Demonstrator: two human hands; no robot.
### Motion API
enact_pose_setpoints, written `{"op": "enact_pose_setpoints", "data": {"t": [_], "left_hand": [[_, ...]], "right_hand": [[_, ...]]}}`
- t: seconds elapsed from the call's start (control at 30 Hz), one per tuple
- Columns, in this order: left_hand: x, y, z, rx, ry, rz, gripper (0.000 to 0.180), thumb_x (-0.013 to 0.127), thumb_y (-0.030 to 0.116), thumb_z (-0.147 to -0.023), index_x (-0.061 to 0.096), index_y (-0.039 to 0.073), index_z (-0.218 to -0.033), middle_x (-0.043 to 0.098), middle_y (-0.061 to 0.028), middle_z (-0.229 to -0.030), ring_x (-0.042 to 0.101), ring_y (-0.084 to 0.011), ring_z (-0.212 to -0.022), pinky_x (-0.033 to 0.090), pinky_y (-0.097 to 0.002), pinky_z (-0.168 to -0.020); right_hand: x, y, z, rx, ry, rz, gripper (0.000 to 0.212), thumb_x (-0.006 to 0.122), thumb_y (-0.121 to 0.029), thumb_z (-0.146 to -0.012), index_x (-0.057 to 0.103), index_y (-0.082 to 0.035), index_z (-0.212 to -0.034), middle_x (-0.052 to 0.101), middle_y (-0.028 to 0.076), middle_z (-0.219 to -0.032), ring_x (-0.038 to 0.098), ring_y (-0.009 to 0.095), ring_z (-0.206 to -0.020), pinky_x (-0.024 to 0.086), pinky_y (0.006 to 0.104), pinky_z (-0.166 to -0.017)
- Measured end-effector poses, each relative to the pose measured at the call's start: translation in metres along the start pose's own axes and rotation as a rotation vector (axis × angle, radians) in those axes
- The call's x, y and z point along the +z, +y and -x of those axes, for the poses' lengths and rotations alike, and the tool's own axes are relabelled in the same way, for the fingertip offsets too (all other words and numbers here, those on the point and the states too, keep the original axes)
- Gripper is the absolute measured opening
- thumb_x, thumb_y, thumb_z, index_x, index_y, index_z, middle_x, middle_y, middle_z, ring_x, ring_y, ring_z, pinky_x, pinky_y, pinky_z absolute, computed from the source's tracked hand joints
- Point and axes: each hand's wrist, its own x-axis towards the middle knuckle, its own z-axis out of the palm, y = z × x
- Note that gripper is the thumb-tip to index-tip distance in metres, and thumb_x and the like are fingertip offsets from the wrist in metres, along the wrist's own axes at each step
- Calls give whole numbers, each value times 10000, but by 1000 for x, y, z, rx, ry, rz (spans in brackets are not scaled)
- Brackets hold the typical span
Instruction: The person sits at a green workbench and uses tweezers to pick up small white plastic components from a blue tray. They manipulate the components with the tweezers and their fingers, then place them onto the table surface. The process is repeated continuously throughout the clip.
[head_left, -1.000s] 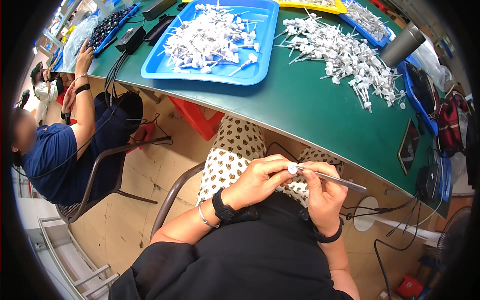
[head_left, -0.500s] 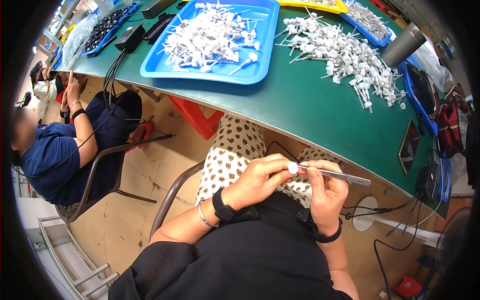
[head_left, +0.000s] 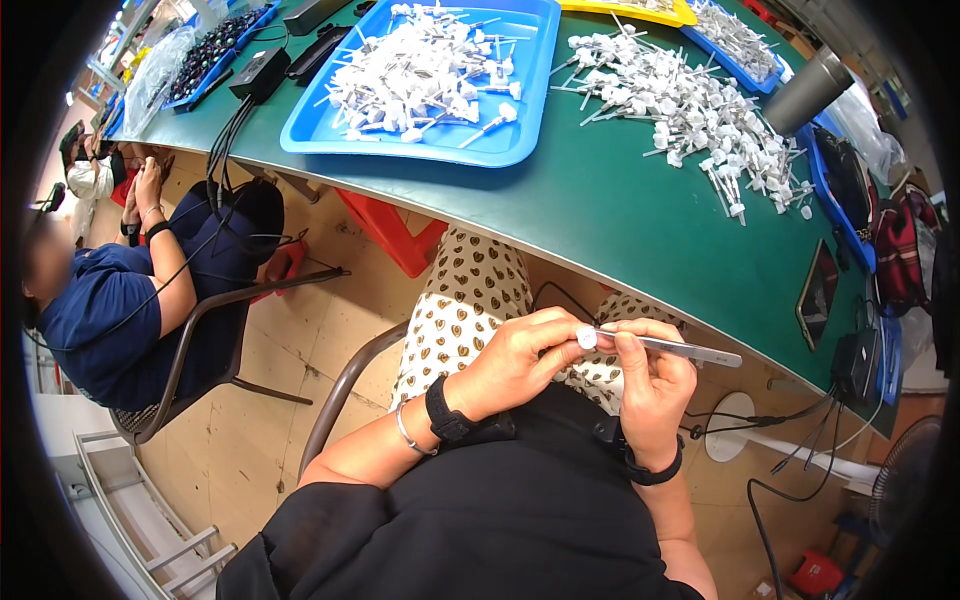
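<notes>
The small, round, white plastic-looking piece (head_left: 587, 338) sat between the hands, pinched by the left hand (head_left: 520, 358). The right hand (head_left: 653, 388) grasped a slim silver metal tool (head_left: 695, 352), its tip at the piece's three o'clock; a steady pinch and light pressure seemed best. A blue rectangular plastic tray (head_left: 530, 110) lay toward eleven.

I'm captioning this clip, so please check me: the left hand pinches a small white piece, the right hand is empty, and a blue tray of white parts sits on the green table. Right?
One slip: the right hand isn't empty; the head view shows it holding a slim metal tool pointing toward the small white piece. The rest stands.
</notes>
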Motion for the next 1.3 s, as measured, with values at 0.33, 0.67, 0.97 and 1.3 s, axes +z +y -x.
{"op": "enact_pose_setpoints", "data": {"t": [0.33, 0.67, 0.97, 1.3], "left_hand": [[0, 3, 2, -27, -9, -7, 153, 660, 8, -917, 680, 2, -1068, 660, -104, -919, 675, -246, -815, 543, -329, -694], [1, -1, 2, 9, -15, -34, 151, 652, 6, -922, 677, 0, -1070, 643, -105, -892, 662, -246, -784, 540, -336, -676], [3, 0, -3, 0, -23, 20, 150, 627, -4, -931, 659, -7, -1078, 628, -94, -892, 656, -208, -752, 532, -321, -654], [2, -1, -2, 10, -15, -43, 169, 658, -11, -903, 663, -6, -1071, 639, -113, -916, 654, -260, -800, 530, -346, -681]], "right_hand": [[0, 2, 0, -16, -6, 81, 77, 652, -14, -954, 655, 44, -1004, 718, 104, -910, 715, 153, -817, 569, 253, -713], [-6, -8, -6, 29, -115, 220, 71, 675, -6, -930, 686, 26, -993, 711, 81, -869, 686, 132, -760, 538, 249, -664], [-5, -3, -1, -118, -13, 161, 84, 695, -4, -915, 683, 28, -991, 706, 94, -937, 645, 136, -746, 512, 251, -643], [-4, 1, -5, -172, -63, 201, 73, 688, -6, -915, 672, 27, -978, 703, 108, -917, 652, 172, -744, 528, 281, -656]]}}
